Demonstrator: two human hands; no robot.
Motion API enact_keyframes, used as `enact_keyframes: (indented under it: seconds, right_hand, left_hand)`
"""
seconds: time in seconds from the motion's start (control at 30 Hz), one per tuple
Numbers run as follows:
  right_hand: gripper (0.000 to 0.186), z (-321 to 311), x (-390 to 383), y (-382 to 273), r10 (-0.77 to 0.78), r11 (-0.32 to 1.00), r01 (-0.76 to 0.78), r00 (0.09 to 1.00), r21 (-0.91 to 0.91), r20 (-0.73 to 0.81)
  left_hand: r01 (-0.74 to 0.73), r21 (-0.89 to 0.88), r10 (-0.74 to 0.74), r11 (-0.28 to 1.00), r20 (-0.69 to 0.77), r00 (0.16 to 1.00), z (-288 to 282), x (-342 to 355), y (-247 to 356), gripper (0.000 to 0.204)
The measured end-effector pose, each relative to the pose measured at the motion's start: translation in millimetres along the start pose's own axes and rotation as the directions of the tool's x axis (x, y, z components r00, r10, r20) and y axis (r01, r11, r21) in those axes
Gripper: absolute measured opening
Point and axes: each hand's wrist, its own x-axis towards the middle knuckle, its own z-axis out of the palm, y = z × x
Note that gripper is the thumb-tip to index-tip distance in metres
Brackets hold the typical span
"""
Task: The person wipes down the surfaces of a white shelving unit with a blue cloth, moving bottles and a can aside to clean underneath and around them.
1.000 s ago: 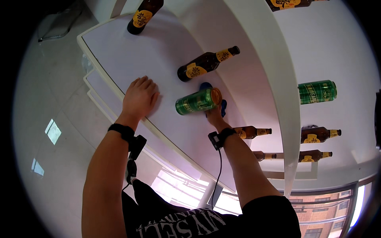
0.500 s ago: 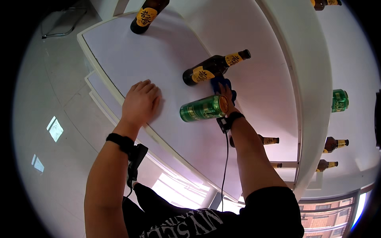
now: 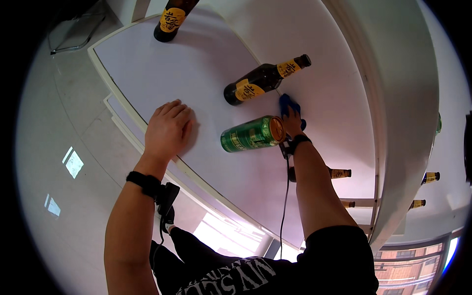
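My left hand (image 3: 169, 129) rests palm down on the near edge of the white shelf (image 3: 142, 64), its fingers lying on the surface with nothing in them. My right hand (image 3: 292, 123) reaches behind a green can (image 3: 251, 134) and presses a blue cloth (image 3: 290, 104) against the white surface at the back of the shelf. The can stands upright and partly hides that hand. Just beyond it stands a dark brown bottle (image 3: 255, 86) with yellow labels, close to the cloth but apart from it.
Another brown bottle (image 3: 169, 22) stands at the shelf's far end. Beyond my right forearm, a bottle neck (image 3: 340, 173) shows. A curved white panel (image 3: 403, 98) rises on the right, with more bottles (image 3: 430, 177) past it. A black cable (image 3: 283, 211) hangs from my right wrist.
My right hand has slid the blue cloth to the right, away from the brown bottle. My left hand stays on the shelf edge. The whole view has shifted slightly.
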Motion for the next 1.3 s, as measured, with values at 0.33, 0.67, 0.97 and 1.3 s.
enact_keyframes:
  seconds: [0.33,0.67,0.97,1.3]
  right_hand:
    - [0.069,-42,-29,-34,0.592,0.533,-0.796,0.593,0.287,0.546]
    - [0.069,-141,-49,-114,0.481,0.587,-0.632,0.775,0.506,0.410]
    - [0.063,-243,-132,-210,0.372,0.593,-0.515,0.857,0.619,0.357]
    - [0.057,-332,-208,-249,0.063,0.670,-0.288,0.941,0.684,0.333]
  left_hand:
    - [0.009,0.045,-0.010,0.999,0.015,1.000,-3,-3,-4,0.020]
    - [-0.002,0.043,0.002,0.999,0.008,1.000,-3,-3,-5,0.016]
    - [-0.036,0.055,0.034,0.998,0.033,0.999,0,-2,-6,0.013]
    - [-0.026,0.045,0.023,0.999,0.051,0.998,1,-1,-8,0.011]
